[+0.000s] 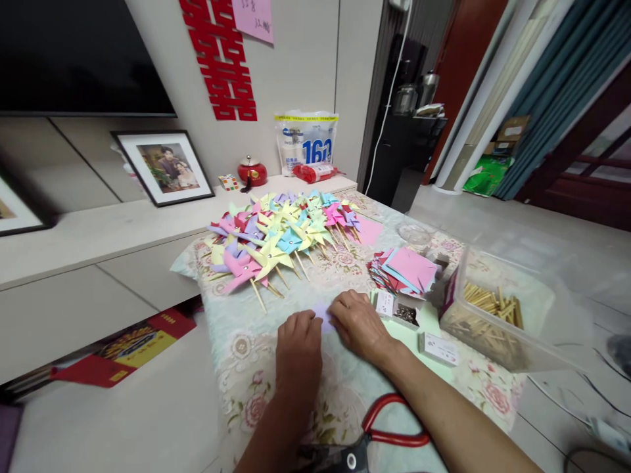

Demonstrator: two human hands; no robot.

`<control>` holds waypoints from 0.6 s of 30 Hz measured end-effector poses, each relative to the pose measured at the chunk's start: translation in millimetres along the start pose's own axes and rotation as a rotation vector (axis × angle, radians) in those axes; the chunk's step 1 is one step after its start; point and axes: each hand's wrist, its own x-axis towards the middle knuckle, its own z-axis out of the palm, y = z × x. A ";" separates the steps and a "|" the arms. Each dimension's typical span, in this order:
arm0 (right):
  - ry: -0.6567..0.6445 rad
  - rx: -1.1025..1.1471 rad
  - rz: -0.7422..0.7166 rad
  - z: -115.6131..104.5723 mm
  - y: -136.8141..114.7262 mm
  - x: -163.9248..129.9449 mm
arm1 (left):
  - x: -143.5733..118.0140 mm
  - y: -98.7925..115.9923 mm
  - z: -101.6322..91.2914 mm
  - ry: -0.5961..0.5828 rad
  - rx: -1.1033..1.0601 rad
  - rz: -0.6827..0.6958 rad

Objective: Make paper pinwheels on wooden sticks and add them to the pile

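My left hand [297, 348] and my right hand [361, 323] press side by side on a small pale purple paper square [324, 314] lying on the floral tablecloth [276, 387]. Most of the paper is hidden under my fingers. Just beyond lies a heap of finished paper pinwheels [283, 236] on wooden sticks, in pink, yellow, blue and purple. To the right of my right hand sits a stack of coloured paper squares [404, 270] and a small open box of pins [405, 314].
A clear plastic tub of wooden sticks [488, 312] stands at the right edge. Red-handled scissors [389, 435] lie near my right forearm. A low cabinet with framed photos [165, 167], a red pot [252, 172] and a white bag [306, 141] runs along the wall.
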 end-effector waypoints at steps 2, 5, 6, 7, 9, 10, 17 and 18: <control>-0.011 -0.015 -0.036 2.1 0.8 -0.6 | -8.5 1.4 3.4 0.064 -0.003 0.106; -0.027 -0.032 -0.042 4.2 2.5 -1.5 | -18.2 3.2 5.8 -0.002 -0.013 0.127; -0.029 -0.034 -0.037 4.2 3.0 -1.7 | -19.8 4.1 5.7 -0.065 -0.014 0.119; -0.031 -0.033 -0.034 4.0 3.4 -2.0 | -20.7 5.3 5.3 -0.110 -0.013 0.107; -0.039 -0.020 -0.028 3.0 4.1 -2.6 | -20.8 8.4 4.4 -0.160 0.008 0.095; -0.041 -0.011 -0.024 2.5 4.4 -2.8 | -20.4 10.2 4.0 -0.156 0.019 0.097; -0.033 0.085 0.020 4.8 6.8 -3.8 | -22.7 17.2 4.0 -0.076 0.047 0.167; -0.032 0.104 0.023 5.6 7.7 -4.1 | -24.0 17.3 4.1 -0.073 0.053 0.171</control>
